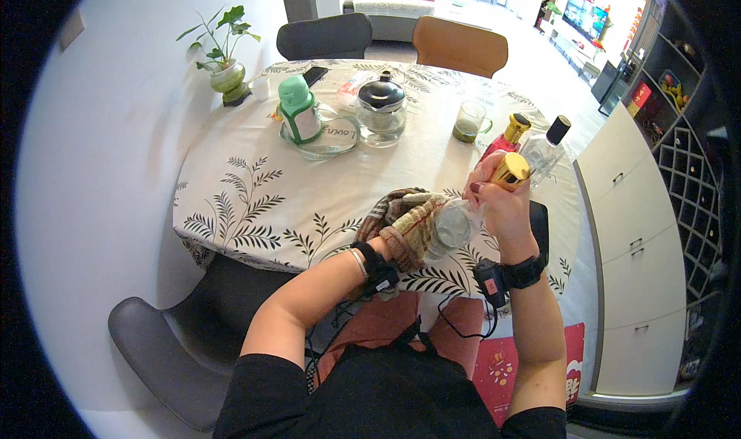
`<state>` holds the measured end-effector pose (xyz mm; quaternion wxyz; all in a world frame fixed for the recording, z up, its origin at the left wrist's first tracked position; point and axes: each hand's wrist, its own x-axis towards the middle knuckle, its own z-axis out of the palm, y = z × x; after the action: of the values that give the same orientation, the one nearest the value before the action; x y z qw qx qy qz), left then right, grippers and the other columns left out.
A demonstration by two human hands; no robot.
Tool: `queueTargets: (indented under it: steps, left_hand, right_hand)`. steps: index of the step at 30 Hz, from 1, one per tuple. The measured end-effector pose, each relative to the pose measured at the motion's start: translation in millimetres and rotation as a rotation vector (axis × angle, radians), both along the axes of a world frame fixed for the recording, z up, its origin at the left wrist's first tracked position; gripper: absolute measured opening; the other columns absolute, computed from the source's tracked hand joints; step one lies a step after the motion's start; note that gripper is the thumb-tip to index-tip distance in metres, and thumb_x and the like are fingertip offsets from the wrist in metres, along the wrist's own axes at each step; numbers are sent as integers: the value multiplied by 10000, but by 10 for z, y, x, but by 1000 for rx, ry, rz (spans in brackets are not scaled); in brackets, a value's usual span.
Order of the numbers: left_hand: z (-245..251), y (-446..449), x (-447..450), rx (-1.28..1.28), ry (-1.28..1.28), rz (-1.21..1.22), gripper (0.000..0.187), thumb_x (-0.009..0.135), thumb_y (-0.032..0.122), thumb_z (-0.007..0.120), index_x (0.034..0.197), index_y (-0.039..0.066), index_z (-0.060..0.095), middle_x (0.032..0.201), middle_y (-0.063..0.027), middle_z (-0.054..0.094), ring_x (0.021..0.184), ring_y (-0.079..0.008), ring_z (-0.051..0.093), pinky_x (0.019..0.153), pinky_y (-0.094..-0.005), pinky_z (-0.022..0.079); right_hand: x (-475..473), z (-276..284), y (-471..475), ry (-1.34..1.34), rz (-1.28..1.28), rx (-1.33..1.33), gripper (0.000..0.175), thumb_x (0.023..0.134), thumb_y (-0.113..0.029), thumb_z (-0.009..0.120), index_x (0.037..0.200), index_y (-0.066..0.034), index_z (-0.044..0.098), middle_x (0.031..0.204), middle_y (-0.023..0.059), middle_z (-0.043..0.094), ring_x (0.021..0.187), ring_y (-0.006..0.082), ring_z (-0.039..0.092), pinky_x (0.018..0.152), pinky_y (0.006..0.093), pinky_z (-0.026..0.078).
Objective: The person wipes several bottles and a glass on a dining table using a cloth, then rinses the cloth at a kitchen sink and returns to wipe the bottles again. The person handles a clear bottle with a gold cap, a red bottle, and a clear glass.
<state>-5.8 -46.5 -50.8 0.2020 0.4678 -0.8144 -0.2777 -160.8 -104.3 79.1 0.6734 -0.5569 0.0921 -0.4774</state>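
Note:
A clear glass bottle (454,228) with a gold cap (512,170) is tilted over the near edge of the table. My right hand (505,204) grips it around the neck, just below the cap. A plaid cloth (418,222) in beige and brown lies against the bottle's side. My left hand (384,247) holds this cloth, which hides its fingers. Just beyond my right hand stand a red bottle (502,143) with a gold and dark cap and another clear glass bottle (541,152) with a black cap.
On the leaf-patterned tablecloth (231,149) stand a glass teapot (381,115), a glass cup (469,121), a green-lidded flask (299,109) with a strap, a potted plant (228,77) and a phone (315,75). A dark chair (168,346) is at left, a cabinet (631,236) at right.

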Motion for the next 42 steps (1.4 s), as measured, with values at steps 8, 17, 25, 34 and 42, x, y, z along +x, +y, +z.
queueTargets:
  steps: [8, 17, 25, 34, 42]
  left_hand:
    - [122, -64, -203, -553, -738, 250, 654, 877, 371, 485, 1386, -30, 394, 1457, -217, 361, 1375, -375, 287, 1179, -453, 137]
    - [-187, 79, -363, -422, -226, 235, 519, 960, 312, 432, 1405, 50, 376, 1438, -127, 410, 1312, -280, 375, 1124, -435, 265]
    - [-375, 300, -180, -655, -412, 325, 573, 942, 358, 440, 1414, 42, 362, 1445, -159, 389, 1328, -301, 372, 1131, -459, 264]
    - [-40, 679, -206, -583, -94, 583, 650, 882, 363, 547, 1407, 23, 367, 1388, -144, 444, 1261, -273, 449, 1112, -402, 309]
    - [-122, 597, -79, -313, -84, 551, 632, 825, 360, 613, 1350, 48, 450, 1309, -134, 528, 1210, -260, 506, 1073, -345, 359]
  right_hand:
    - [47, 24, 45, 29, -428, -22, 112, 768, 66, 562, 803, -31, 520, 682, 43, 555, 554, 110, 538, 524, 246, 464]
    - [258, -57, 242, 126, -809, -44, 141, 818, -22, 682, 812, -42, 543, 701, 14, 590, 591, 65, 565, 521, 217, 443]
    - [-21, 355, 528, -158, -700, 122, 132, 814, 26, 680, 840, -46, 573, 688, 35, 587, 569, 108, 559, 523, 242, 462]
    - [-205, 491, 703, 42, -933, -629, 210, 792, 99, 662, 963, -23, 676, 921, 53, 518, 715, 132, 584, 587, 238, 465]
    - [-38, 381, 942, -133, -656, -255, 159, 822, 80, 617, 886, -24, 517, 733, 91, 601, 590, 131, 578, 521, 262, 480]
